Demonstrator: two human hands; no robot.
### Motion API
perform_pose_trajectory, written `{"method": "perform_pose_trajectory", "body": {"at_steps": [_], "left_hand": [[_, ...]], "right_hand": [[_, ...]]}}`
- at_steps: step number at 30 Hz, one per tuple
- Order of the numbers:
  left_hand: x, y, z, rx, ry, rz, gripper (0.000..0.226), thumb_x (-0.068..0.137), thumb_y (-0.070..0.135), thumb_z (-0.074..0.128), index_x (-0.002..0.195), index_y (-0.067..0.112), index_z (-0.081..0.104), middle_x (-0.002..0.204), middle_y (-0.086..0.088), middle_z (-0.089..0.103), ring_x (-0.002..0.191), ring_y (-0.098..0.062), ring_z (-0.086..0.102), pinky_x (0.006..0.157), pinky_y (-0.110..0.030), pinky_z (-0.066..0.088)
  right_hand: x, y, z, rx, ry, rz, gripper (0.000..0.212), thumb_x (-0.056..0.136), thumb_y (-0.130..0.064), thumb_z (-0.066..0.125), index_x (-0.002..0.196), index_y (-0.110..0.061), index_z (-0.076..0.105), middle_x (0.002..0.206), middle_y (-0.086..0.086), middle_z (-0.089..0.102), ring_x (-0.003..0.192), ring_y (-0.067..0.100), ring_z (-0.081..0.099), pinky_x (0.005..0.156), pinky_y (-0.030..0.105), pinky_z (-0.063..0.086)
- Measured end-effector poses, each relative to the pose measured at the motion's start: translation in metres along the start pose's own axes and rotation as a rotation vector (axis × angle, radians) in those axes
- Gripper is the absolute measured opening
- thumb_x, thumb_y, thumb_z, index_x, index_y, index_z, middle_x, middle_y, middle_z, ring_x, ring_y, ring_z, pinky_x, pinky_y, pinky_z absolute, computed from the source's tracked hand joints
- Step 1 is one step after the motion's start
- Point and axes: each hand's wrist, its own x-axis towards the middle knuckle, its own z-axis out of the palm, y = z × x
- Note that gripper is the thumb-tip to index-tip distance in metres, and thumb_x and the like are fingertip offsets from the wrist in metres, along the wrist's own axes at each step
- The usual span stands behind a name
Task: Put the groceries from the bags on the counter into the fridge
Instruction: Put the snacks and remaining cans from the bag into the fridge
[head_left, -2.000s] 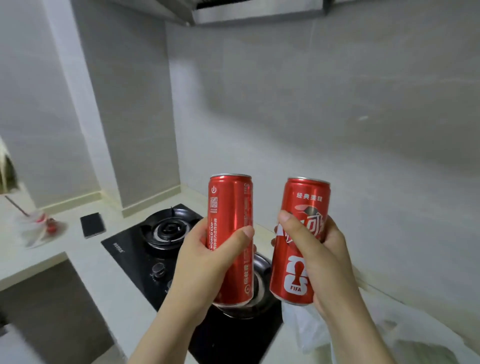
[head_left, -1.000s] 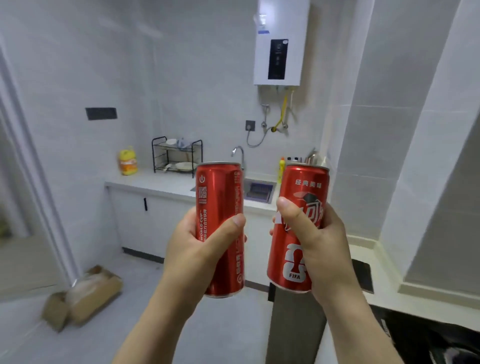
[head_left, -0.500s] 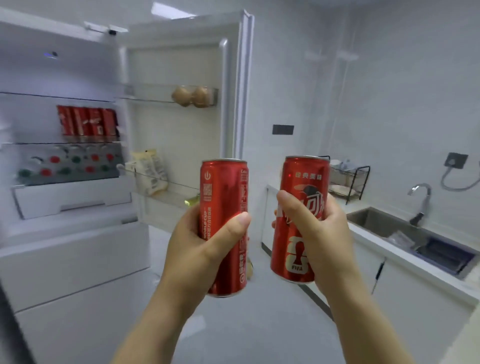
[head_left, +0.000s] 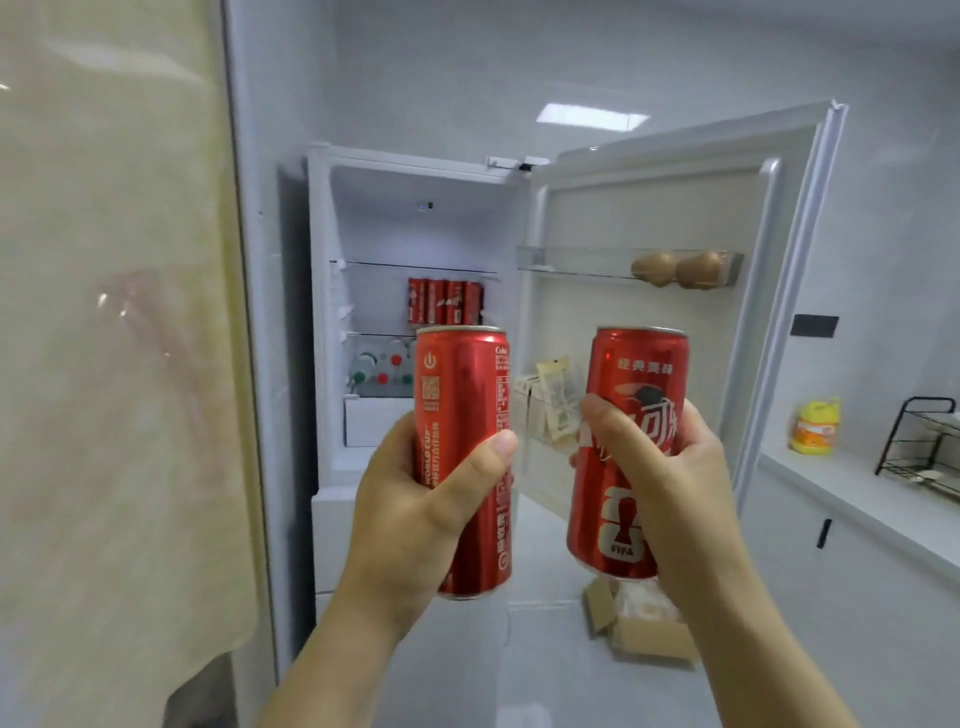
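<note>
Now the open fridge sits dead ahead, no longer off left. Left hand wraps the left can, right hand the right can, both upright, short of the fridge. Stand them singly beside the shelf cans, at the shelf's front edge.

Bright, even ceiling-panel light; soft motion blur, wide-angle bending at edges.
</note>
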Motion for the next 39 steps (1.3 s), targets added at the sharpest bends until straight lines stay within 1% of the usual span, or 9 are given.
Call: {"method": "perform_pose_trajectory", "body": {"at_steps": [2,6,11,14,17,21,29,36,39], "left_hand": [[0.005,0.000,-0.027,0.013,0.020,0.002,0.029,0.064,0.046,0.073,0.092,0.043,0.065,0.092,0.003,0.072,0.085,-0.016,0.071,0.066,-0.023,0.057],[0.016,-0.005,-0.076,0.046,0.055,-0.004,0.044,0.060,0.054,0.075,0.100,0.036,0.065,0.093,0.004,0.072,0.087,-0.019,0.071,0.074,-0.032,0.057],[0.033,-0.019,-0.115,0.044,0.104,-0.040,0.047,0.053,0.058,0.074,0.095,0.040,0.066,0.090,0.003,0.072,0.084,-0.018,0.071,0.070,-0.030,0.056],[0.049,-0.033,-0.126,0.035,0.130,-0.058,0.048,0.050,0.061,0.072,0.094,0.042,0.065,0.090,0.004,0.073,0.084,-0.017,0.071,0.070,-0.029,0.056],[0.070,-0.049,-0.131,0.041,0.153,-0.075,0.050,0.053,0.058,0.075,0.097,0.040,0.064,0.090,0.007,0.073,0.086,-0.016,0.071,0.069,-0.028,0.056],[0.107,-0.072,-0.130,0.069,0.160,-0.079,0.051,0.056,0.057,0.074,0.102,0.039,0.061,0.091,0.009,0.072,0.087,-0.014,0.071,0.068,-0.025,0.054],[0.199,-0.113,-0.109,0.116,0.185,-0.052,0.050,0.059,0.051,0.070,0.106,0.036,0.061,0.092,0.010,0.072,0.087,-0.011,0.070,0.060,-0.018,0.055],[0.260,-0.164,-0.108,0.134,0.239,-0.117,0.050,0.057,0.055,0.069,0.103,0.039,0.058,0.091,0.014,0.072,0.086,-0.007,0.070,0.061,-0.017,0.053],[0.292,-0.182,-0.119,0.123,0.248,-0.106,0.052,0.056,0.058,0.072,0.104,0.039,0.060,0.092,0.011,0.072,0.087,-0.010,0.071,0.067,-0.022,0.053]], "right_hand": [[0.001,0.001,0.027,0.024,-0.011,-0.010,0.043,0.059,-0.050,0.079,0.093,-0.033,0.060,0.083,-0.003,0.071,0.076,0.019,0.072,0.059,0.026,0.056],[0.001,0.007,0.074,0.027,-0.022,-0.016,0.040,0.056,-0.050,0.071,0.092,-0.034,0.060,0.083,-0.006,0.071,0.077,0.019,0.072,0.068,0.033,0.056],[0.016,0.021,0.115,0.015,-0.060,-0.023,0.037,0.062,-0.047,0.081,0.091,-0.037,0.061,0.085,-0.005,0.071,0.079,0.020,0.072,0.068,0.034,0.057],[0.033,0.034,0.131,-0.010,-0.078,-0.028,0.028,0.063,-0.047,0.074,0.088,-0.042,0.062,0.087,-0.004,0.072,0.079,0.019,0.072,0.068,0.035,0.059],[0.055,0.049,0.143,-0.010,-0.094,-0.038,0.026,0.063,-0.046,0.074,0.086,-0.044,0.062,0.088,-0.002,0.071,0.079,0.019,0.072,0.069,0.036,0.059],[0.090,0.076,0.152,0.010,-0.100,-0.047,0.025,0.063,-0.046,0.073,0.085,-0.046,0.061,0.086,-0.005,0.071,0.078,0.016,0.072,0.064,0.029,0.057],[0.181,0.128,0.158,0.069,-0.105,-0.034,0.039,0.063,-0.047,0.080,0.095,-0.034,0.062,0.087,-0.006,0.072,0.079,0.016,0.072,0.068,0.033,0.056],[0.247,0.183,0.175,0.058,-0.115,0.026,0.045,0.061,-0.052,0.082,0.097,-0.035,0.061,0.089,-0.008,0.072,0.080,0.014,0.072,0.071,0.035,0.057],[0.272,0.205,0.194,0.060,-0.125,0.050,0.045,0.061,-0.053,0.080,0.097,-0.036,0.060,0.088,-0.012,0.072,0.080,0.012,0.072,0.070,0.033,0.056]]}}
